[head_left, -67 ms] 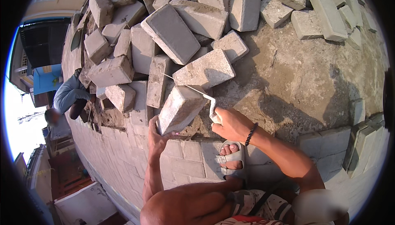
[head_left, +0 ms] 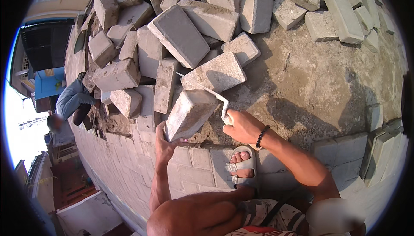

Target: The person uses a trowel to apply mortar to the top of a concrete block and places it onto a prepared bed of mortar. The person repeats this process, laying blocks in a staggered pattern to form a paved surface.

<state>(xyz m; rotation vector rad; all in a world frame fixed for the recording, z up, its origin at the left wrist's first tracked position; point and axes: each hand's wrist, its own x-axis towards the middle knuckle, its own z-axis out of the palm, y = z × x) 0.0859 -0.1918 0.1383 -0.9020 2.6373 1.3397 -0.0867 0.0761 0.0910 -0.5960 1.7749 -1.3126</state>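
A rough grey paving block [head_left: 189,115] stands tilted in my left hand [head_left: 166,143], whose fingers and thumb grip its lower end. My right hand [head_left: 245,127] is closed round the handle of a trowel [head_left: 215,93] with a bent metal neck. The thin blade shows almost edge-on and passes over the top end of the block; I cannot tell whether it touches. Just beyond lies another block [head_left: 215,73], with a darker block [head_left: 179,35] leaning behind it.
Loose blocks [head_left: 256,5] are heaped across the far side. Bare sandy ground [head_left: 310,76] spreads to the right. Laid paving [head_left: 196,167] runs under my sandalled foot [head_left: 242,165]. Stacked blocks [head_left: 379,154] stand at right. Another person [head_left: 75,100] crouches at far left.
My right hand has shifted slightly right with the trowel, and the blade has turned a little. The block in my left hand stays in place.
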